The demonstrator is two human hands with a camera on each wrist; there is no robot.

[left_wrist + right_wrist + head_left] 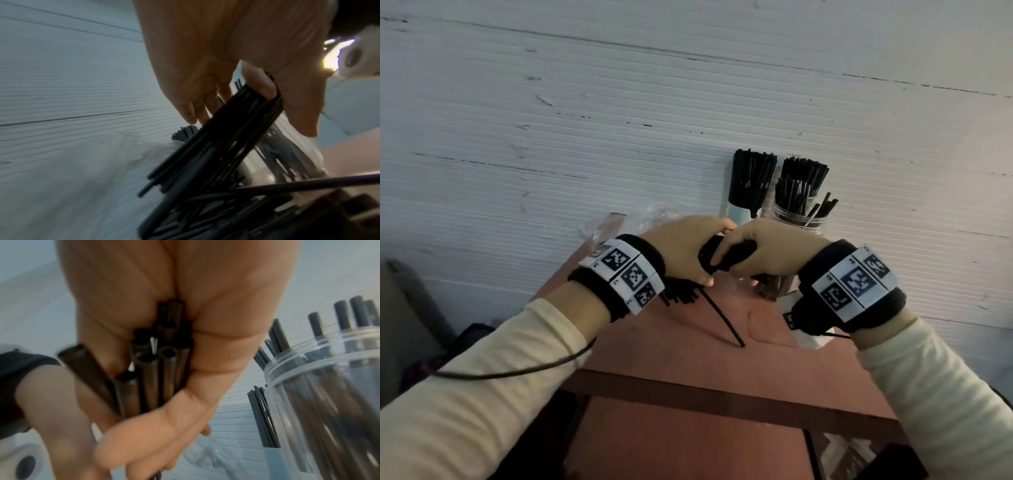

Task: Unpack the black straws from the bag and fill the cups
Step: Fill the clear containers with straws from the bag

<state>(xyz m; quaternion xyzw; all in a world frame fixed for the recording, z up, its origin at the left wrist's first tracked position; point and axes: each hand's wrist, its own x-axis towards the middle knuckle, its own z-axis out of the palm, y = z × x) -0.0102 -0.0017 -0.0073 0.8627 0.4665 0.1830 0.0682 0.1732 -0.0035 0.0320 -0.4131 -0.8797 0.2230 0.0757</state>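
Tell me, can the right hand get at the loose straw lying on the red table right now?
Probably not yet. The right hand is wrapped around the bundle of straws that the left hand also grips. The loose straw lies in the open on the table below, but the fingers are occupied.

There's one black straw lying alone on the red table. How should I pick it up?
Pinch the lone straw near its middle from above, fingers on either long side. It lies flat on the red table, thin and round, so an end grab would probably tip or roll it.
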